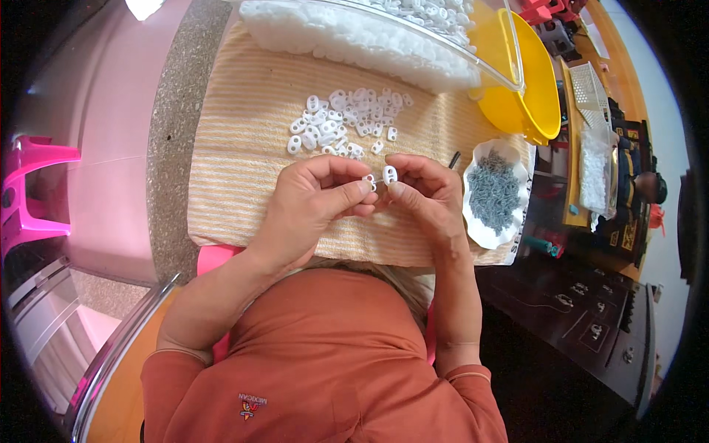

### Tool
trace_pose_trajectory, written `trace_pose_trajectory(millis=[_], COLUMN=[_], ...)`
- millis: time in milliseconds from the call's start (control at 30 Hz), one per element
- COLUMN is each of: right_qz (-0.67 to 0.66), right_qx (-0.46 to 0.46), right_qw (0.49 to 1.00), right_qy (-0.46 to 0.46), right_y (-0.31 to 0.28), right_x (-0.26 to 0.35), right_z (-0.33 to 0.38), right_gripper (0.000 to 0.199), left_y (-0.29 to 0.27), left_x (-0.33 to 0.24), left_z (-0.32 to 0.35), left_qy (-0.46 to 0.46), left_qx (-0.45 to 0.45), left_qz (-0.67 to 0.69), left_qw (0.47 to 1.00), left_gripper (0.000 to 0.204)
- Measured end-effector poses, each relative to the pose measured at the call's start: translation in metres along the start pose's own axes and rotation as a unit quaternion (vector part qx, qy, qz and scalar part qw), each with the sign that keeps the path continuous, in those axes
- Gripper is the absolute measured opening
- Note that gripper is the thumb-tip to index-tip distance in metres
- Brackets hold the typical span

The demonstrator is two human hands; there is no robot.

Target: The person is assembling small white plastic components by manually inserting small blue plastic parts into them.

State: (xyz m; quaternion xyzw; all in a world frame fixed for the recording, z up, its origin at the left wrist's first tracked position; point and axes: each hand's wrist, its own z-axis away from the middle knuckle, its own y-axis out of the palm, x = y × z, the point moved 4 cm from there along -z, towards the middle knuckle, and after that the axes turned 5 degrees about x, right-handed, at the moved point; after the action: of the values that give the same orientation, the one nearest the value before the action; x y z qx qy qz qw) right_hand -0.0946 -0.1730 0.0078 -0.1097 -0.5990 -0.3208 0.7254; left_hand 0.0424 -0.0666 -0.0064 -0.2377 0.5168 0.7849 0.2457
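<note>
Both hands meet over the near part of a striped cloth (pixel 229 148). My left hand (pixel 310 203) pinches a small white plastic piece (pixel 371 183) between thumb and fingers. Close beside it, my right hand (pixel 428 196) holds a white oval two-hole plastic piece (pixel 390 175) upright between thumb and forefinger. The two pieces are nearly together; whether they touch, I cannot tell. Just beyond the hands lies a loose pile of similar white two-hole pieces (pixel 325 127). To the right of my right hand sits a scallop-edged white dish (pixel 474 235) with many small grey metal parts (pixel 493 192).
A large clear bin (pixel 354 63) full of white pieces stands at the far edge, with a yellow basin (pixel 543 111) to its right. A thin dark stick-like tool (pixel 454 159) lies near the dish. On the left stands a pink stool (pixel 37 184).
</note>
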Motion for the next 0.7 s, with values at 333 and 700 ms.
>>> trace_pose_trajectory(millis=[333, 700], right_qz=[-0.007, -0.01], right_qx=[-0.001, 0.005], right_qw=[1.0, 1.0], right_qy=[-0.015, -0.019], right_y=[0.0027, 0.0005], right_x=[-0.0015, -0.0047], right_z=[0.0017, 0.0025], right_gripper=[0.032, 0.032], left_y=[0.0023, 0.0023], left_x=[0.0002, -0.0005], left_z=[0.0008, 0.0009], left_qy=[0.005, 0.006], left_qx=[0.007, 0.006], left_qz=[-0.006, -0.012], left_qw=[1.0, 1.0], left_gripper=[0.016, 0.016])
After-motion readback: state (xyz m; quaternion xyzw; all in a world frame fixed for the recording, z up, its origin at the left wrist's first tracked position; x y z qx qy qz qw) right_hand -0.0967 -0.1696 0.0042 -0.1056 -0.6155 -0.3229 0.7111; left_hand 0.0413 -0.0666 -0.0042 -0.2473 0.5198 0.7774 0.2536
